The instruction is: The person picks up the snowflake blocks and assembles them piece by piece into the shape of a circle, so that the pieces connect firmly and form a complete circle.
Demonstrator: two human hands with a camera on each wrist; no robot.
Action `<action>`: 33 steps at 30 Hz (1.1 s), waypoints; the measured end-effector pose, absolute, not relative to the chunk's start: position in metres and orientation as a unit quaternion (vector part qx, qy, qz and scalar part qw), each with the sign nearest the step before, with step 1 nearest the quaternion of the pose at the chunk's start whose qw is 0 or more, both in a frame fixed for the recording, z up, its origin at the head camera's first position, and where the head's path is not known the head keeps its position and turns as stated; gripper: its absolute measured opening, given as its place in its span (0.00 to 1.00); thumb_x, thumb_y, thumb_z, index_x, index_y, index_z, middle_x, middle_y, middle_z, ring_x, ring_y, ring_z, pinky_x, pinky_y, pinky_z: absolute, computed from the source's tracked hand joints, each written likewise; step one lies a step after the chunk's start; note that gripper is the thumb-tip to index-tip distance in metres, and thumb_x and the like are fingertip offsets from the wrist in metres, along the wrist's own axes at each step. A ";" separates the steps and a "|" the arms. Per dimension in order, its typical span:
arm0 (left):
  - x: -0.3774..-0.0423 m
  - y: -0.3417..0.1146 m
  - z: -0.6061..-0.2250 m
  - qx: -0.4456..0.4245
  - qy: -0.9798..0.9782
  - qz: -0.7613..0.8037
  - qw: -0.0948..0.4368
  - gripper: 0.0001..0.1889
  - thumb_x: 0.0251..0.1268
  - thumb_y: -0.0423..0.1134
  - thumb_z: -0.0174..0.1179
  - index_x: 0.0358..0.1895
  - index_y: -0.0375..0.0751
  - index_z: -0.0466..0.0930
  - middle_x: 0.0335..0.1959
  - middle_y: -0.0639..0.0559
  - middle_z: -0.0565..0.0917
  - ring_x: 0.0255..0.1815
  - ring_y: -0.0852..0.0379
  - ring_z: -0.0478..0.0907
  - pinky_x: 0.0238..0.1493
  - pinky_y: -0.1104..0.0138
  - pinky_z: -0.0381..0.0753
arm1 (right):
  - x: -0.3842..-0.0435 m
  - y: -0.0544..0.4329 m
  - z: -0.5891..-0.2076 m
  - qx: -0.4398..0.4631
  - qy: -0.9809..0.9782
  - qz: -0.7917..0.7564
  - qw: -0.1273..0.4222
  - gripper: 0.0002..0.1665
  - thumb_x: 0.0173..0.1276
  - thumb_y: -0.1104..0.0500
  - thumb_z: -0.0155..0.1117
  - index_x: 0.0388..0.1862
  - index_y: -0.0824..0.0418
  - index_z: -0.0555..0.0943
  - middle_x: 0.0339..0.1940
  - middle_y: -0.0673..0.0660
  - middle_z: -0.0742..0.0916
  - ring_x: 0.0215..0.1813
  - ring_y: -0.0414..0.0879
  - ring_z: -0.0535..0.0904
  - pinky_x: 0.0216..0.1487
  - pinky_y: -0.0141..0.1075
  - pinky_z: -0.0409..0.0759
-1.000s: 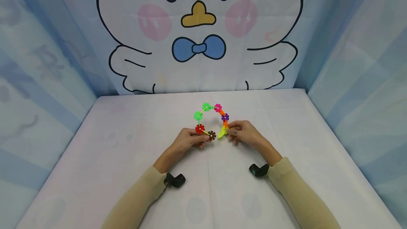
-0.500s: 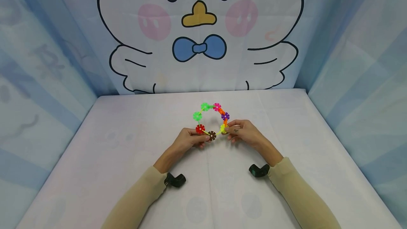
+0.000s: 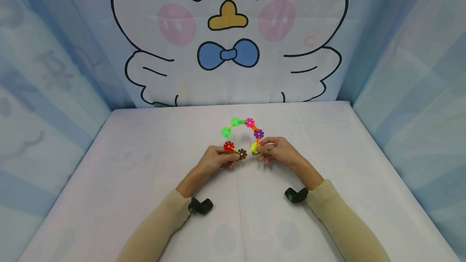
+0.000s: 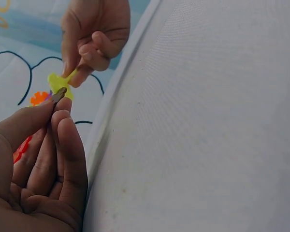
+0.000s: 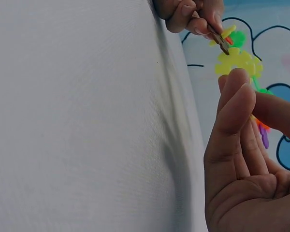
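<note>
A loop of notched plastic snowflake discs stands above the table between my hands in the head view. My left hand [image 3: 217, 159] pinches the brown disc [image 3: 242, 154] between thumb and fingers, beside the red disc [image 3: 229, 146]. The yellow disc [image 3: 254, 148] is pinched by my right hand [image 3: 278, 150]. Brown and yellow edges meet or nearly meet at the near side; whether they are slotted together I cannot tell. Green discs [image 3: 226, 132], a pink disc [image 3: 249, 123] and a purple disc [image 3: 259, 134] form the far arc. Fingers hide part of the yellow disc [image 5: 232, 62] in the right wrist view.
A white cloth covers the table [image 3: 174, 128]. Behind it hangs a backdrop [image 3: 227, 84] with a cartoon bird, and blue patterned curtains [image 3: 47, 92] stand at both sides. A black wrist camera [image 3: 201, 206] sits at each cuff.
The yellow end was turned aside, with a gap to the brown disc. My right hand has swung it left against or close to the brown disc. My left hand has barely moved.
</note>
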State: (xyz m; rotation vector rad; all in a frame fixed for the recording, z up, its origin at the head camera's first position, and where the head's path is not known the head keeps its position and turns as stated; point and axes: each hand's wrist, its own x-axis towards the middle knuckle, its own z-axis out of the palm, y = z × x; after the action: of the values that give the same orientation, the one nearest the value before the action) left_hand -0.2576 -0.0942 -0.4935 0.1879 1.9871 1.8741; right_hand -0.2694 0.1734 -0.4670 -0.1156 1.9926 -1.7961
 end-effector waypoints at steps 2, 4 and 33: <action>-0.257 -0.094 -0.493 0.062 0.710 0.673 0.198 0.13 0.70 0.36 0.71 0.49 0.27 0.90 0.36 0.49 0.94 0.26 0.63 0.84 0.35 0.71 0.85 | -0.269 0.174 -0.467 -0.044 0.721 -0.654 0.227 0.10 0.76 0.61 0.69 0.47 0.64 0.78 0.35 0.52 0.94 0.30 0.40 0.87 0.33 0.31 0.85; -0.257 -0.094 -0.493 0.055 0.710 0.674 0.196 0.13 0.70 0.36 0.71 0.49 0.28 0.90 0.35 0.48 0.94 0.26 0.63 0.84 0.35 0.71 0.85 | -0.269 0.174 -0.466 -0.049 0.720 -0.654 0.226 0.08 0.76 0.62 0.69 0.47 0.64 0.79 0.34 0.51 0.94 0.31 0.40 0.88 0.33 0.31 0.85; -0.256 -0.093 -0.493 0.053 0.723 0.666 0.173 0.13 0.69 0.34 0.71 0.48 0.25 0.89 0.36 0.41 0.94 0.25 0.65 0.84 0.33 0.72 0.84 | -0.268 0.173 -0.470 -0.048 0.725 -0.646 0.234 0.06 0.75 0.66 0.68 0.39 0.63 0.78 0.33 0.56 0.94 0.27 0.38 0.82 0.33 0.28 0.85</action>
State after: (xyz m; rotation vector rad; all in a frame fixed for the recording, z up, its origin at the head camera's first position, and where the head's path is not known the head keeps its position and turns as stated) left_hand -0.2565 -0.0928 -0.4934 0.1515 2.0517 1.8888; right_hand -0.2676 0.1727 -0.4700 -0.1319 1.9898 -1.7749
